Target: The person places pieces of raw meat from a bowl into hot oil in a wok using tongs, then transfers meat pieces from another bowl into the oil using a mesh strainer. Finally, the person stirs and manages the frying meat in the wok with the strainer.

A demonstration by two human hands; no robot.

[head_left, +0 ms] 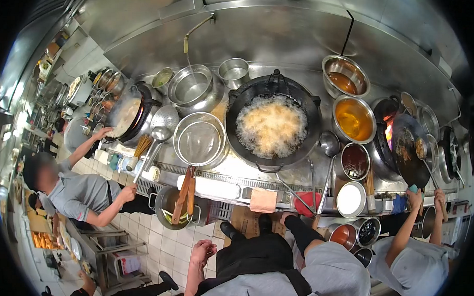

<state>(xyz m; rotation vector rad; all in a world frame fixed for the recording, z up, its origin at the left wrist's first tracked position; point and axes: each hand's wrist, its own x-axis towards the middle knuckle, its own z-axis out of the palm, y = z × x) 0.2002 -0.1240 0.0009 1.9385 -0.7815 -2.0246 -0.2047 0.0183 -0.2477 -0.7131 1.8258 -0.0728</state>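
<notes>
- The food (pixel 272 127) lies in the wok (pixel 313 127), near the middle of the worktop (pixel 247 177), in fiercely bubbling oil.
- Its colour is pale gold, so I judge the frying well under way; none of this food shows outside the wok, so lifting it out looks not yet done.
- The strainer (pixel 199 140) rests just left of the wok, its wooden handles (pixel 184 189) reaching past the front edge over a pot (pixel 158 205).
- A ladle (pixel 329 143) lies right of the wok, its handle running towards the front edge.
- The left hand (pixel 203 252) is half open with fingers loosely curled, holding nothing; it hangs in front of the worktop, apart from the pot.
- The right hand (pixel 287 217) shows only partly, near the front edge below the wok; I cannot tell its grip or whether it touches anything.
</notes>
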